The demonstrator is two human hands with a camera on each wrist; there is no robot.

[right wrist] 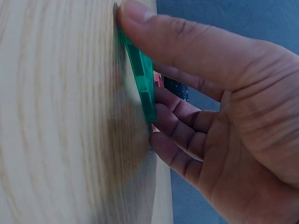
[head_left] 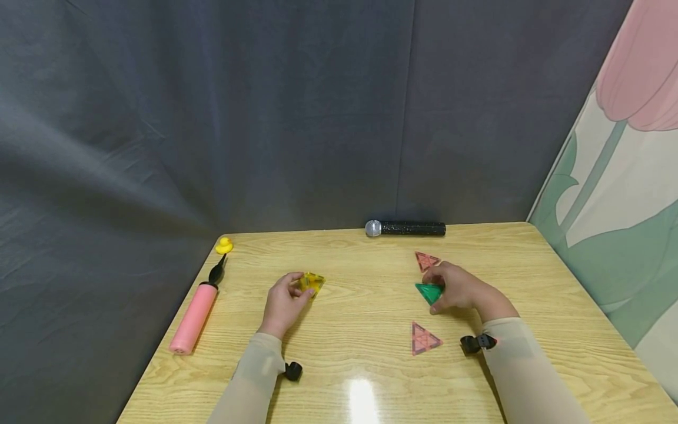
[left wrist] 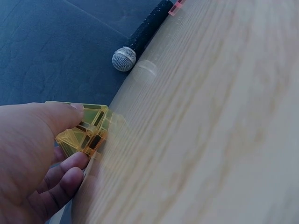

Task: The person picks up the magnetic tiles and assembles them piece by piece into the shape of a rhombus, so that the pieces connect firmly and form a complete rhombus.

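Observation:
My left hand (head_left: 282, 305) pinches yellow see-through magnetic tiles (head_left: 315, 281) on the left part of the table; in the left wrist view they form a small angled shape, with the thumb (left wrist: 65, 116) on its upper side. On the right, my right hand (head_left: 459, 287) holds a green triangular magnetic tile (head_left: 429, 293) between thumb and fingers. The right wrist view has this green tile (right wrist: 141, 77) tilted, one edge close against the wood. One pink triangular tile (head_left: 426, 261) lies just beyond the right hand, and another pink triangular tile (head_left: 424, 340) lies nearer the front.
A black microphone (head_left: 413, 228) lies along the back edge of the wooden table (head_left: 360, 330). At the left edge are a pink hand pump (head_left: 195, 318) with a black nozzle and a yellow rubber duck (head_left: 225, 245). A dark curtain (head_left: 318, 118) hangs behind.

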